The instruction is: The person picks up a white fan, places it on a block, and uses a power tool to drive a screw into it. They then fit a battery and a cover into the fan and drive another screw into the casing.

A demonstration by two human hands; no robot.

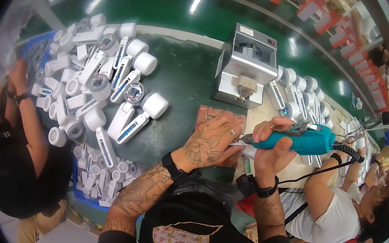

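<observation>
My right hand (274, 148) is wrapped round a teal electric screwdriver (314, 139) with a coiled black cord. The tool lies nearly level, its tip pointing left toward my left hand (209, 141). The fingers of that hand are closed on a white plastic fan part (249, 152), mostly hidden by both hands. The screwdriver's tip meets or nearly meets this part; the exact contact is hidden. Beneath the left hand lies a worn reddish mat (202, 117) on the dark green table (176, 68).
White handheld fans (95, 68) are heaped at the left, some with open heads. A blue bin (83, 189) below holds more. Ahead stands a grey metal screw-feeder machine (245, 65); further fans (296, 91) lie right of it. Co-workers (21, 155) sit close at left and right (329, 207).
</observation>
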